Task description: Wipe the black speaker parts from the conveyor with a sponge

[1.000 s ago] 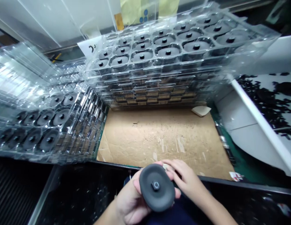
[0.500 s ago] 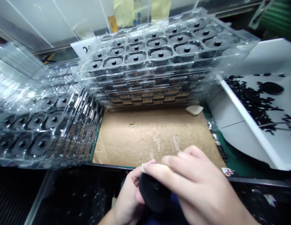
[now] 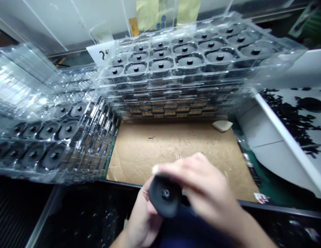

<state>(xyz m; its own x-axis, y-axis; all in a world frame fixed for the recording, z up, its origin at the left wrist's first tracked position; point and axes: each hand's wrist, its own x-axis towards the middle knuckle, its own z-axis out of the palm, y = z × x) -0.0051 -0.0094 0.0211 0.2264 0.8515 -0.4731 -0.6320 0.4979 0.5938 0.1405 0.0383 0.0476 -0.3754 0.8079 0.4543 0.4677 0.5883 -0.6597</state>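
Fingers of left hand (image 3: 143, 220) and right hand (image 3: 199, 182) apparently clasp a black studded disc (image 3: 164, 196) (blurred).

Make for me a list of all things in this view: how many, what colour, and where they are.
clear plastic tray stacks: two, transparent, ahead and to the left
black discs with centre studs: many, in the tray pockets
cardboard sheet: one, brown, before the far stack
paper label: one, white, behind the far stack
sloped tray: one, white, right, with black pieces
held black disc: one, between the hands
left hand: one, under the disc
right hand: one, blurred, over the disc
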